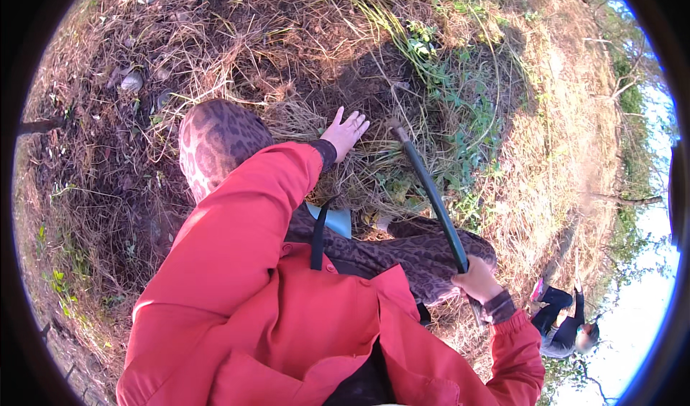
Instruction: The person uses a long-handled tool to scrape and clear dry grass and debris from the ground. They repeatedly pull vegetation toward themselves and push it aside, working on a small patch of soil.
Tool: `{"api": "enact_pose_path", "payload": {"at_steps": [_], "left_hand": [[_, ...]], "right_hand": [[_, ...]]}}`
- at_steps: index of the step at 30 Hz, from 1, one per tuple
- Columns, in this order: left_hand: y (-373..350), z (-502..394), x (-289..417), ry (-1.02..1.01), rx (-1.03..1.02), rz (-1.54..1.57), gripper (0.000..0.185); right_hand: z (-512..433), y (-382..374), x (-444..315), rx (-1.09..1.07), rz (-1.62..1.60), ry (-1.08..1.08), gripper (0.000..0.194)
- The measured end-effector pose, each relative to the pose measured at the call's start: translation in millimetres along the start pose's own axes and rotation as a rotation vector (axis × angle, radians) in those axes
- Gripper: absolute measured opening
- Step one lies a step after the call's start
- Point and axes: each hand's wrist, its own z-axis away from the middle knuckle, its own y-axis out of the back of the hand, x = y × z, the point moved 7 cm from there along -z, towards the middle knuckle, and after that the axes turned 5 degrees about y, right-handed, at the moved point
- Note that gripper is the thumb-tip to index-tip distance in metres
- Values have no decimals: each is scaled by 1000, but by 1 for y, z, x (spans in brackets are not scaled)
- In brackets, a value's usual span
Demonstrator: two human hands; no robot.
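My left hand [346,134] is spread open just above the cut, dry grass [350,174] by my bent knee, with nothing in its fingers. In my right hand [478,280] is the lower part of a long, slightly curved dark green handle [435,196] of a tool. Its far end [397,128] is brown and lies near the dry stems, to the right of my left hand; what kind of head it has cannot be told. Green leafy plants [458,109] grow beyond that end. Long green-yellow stalks [388,20] lie across the ground at the top.
Several stones, one a grey stone [132,81], lie in dry litter at the upper left. A thin dark stump or branch [40,127] juts in at the left edge. Another person [563,320] is low to the ground at the lower right, before trees.
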Motion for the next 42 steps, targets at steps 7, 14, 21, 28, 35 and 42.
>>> {"api": "enact_pose_path", "payload": {"at_steps": [7, 14, 21, 28, 35, 42], "left_hand": [[-12, -45, 31, -150, -149, 120, 95], [-47, -44, 48, -253, -547, 79, 81], [-61, -35, 55, -264, -550, -10, 104], [-100, -45, 62, -333, -656, -167, 121], [-103, -61, 73, -308, -546, -252, 121], [-104, -60, 80, -250, -541, -98, 119]], "right_hand": [[110, -23, -4, 123, -93, -182, 16], [75, 75, -24, 531, 353, 150, 22], [-53, 133, -10, 657, 603, 245, 25], [-128, 124, 83, 592, 570, 126, 30], [-3, 73, 136, 595, 446, 31, 31], [109, 48, 173, 662, 588, -167, 32]]}}
